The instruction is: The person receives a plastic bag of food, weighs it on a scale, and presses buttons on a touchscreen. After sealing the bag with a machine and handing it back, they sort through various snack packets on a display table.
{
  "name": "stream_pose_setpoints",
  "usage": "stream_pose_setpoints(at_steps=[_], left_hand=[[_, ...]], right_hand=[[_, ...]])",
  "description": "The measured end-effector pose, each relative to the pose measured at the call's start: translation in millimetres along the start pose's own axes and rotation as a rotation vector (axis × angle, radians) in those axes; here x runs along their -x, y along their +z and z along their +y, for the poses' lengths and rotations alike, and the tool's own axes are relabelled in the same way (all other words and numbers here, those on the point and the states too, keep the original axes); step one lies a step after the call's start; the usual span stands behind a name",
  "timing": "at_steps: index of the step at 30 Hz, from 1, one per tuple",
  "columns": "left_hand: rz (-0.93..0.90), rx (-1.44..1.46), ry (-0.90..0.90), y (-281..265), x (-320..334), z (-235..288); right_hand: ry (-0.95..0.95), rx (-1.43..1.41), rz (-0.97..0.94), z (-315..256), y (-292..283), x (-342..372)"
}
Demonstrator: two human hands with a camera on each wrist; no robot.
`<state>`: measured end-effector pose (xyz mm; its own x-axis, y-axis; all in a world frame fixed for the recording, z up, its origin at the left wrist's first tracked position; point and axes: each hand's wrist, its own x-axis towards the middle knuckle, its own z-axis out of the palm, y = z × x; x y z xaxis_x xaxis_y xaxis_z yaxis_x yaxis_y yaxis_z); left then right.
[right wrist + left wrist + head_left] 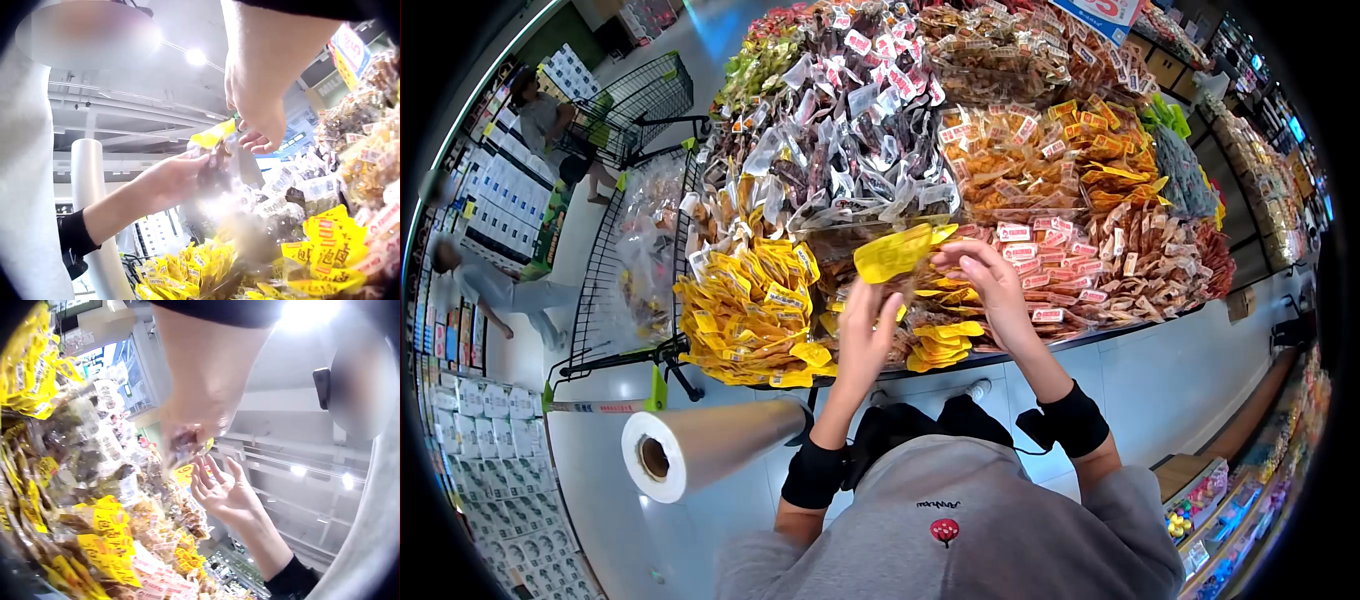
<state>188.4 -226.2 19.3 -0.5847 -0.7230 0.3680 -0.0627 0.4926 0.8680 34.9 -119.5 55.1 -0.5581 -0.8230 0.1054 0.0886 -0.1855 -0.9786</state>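
My left hand holds up a small snack packet above the front of the display. The packet has a yellow top; in the right wrist view its clear lower part shows dark brown contents. Thumb and fingers of the left hand pinch it near the yellow band. Beside its far end is my right hand, fingers loosely bent and spread. Seen from the left wrist, the right hand has its palm showing and nothing in its grasp. Yellow packets lie heaped below the hands.
Heaps of wrapped snacks fill the stand, including pink-labelled packets on the right and dark ones behind. A large roll of plastic bags juts out at front left. Beyond it stand a shopping cart and two people.
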Motion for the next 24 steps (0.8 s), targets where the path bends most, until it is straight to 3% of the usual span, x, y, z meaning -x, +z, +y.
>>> stream_pose_setpoints(at_steps=[1,3,7,9,11,12,13,15,18,21,24], left_hand=[[0.198,-0.133,0.135,-2,2,-10],[0.250,-0.382,0.109,-18,15,-21],[0.352,-0.411,0.114,-14,40,-55],[0.161,-0.500,0.130,-9,36,-60],[-0.057,-0.756,0.038,9,56,-91],[-0.261,-0.892,-0.096,14,72,-100],[-0.383,-0.957,-0.039,12,82,-97],[-0.453,-0.670,-0.015,10,94,-87],[-0.577,-0.537,0.111,3,106,-74],[-0.630,-0.424,0.211,-4,122,-70],[-0.740,-0.233,0.187,-12,137,-62]], right_hand=[[0.006,-0.007,0.021,5,-4,5],[0.097,0.049,0.092,24,-14,21],[0.223,0.073,0.109,62,-17,51],[0.263,0.081,0.107,72,-11,64],[0.296,0.063,0.119,77,1,74],[0.315,0.069,0.117,77,8,79],[0.331,0.076,0.117,77,15,84],[0.370,0.104,0.097,87,23,94],[0.443,0.108,0.058,100,38,117],[0.404,0.130,0.031,102,51,144],[0.335,0.175,0.023,110,51,172]])
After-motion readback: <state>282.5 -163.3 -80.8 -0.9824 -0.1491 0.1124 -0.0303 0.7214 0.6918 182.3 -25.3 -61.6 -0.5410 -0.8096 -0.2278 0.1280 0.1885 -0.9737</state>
